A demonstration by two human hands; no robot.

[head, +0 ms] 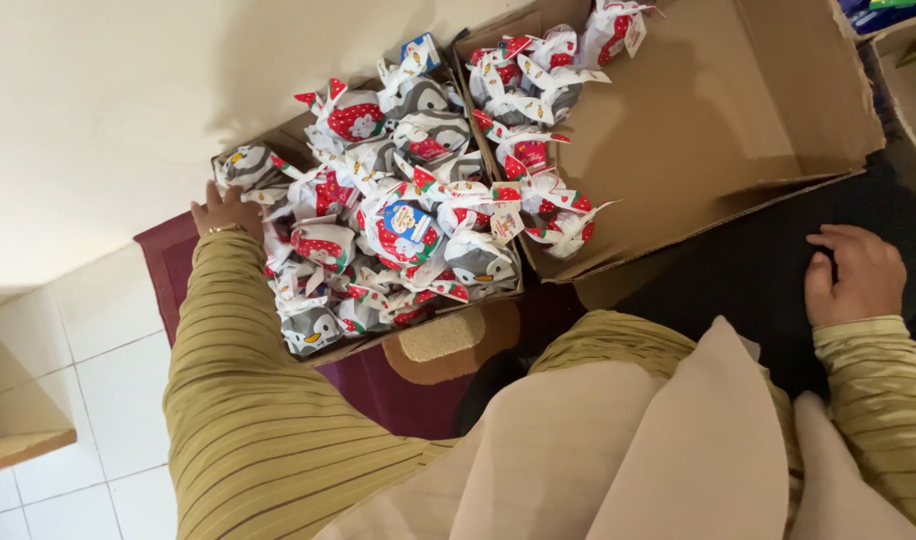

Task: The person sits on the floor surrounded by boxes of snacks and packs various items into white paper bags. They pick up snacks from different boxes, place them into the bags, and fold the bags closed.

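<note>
head view: my left hand (pixel 223 210) grips the gift-bag box (pixel 240 150) at its left edge, mid-shift; right hand (pixel 853 275) rests empty on dark cloth (pixel 738 270); next needs a steady pull.

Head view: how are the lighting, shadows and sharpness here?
Head view: soft, even light with no harsh glare; a broad shadow falls on the pale wall above the smaller cardboard box of penguin-print gift bags; the bags and the left hand are reasonably sharp; the right hand rests on dark fabric that shows almost no detail; the large open box is evenly lit.
</note>
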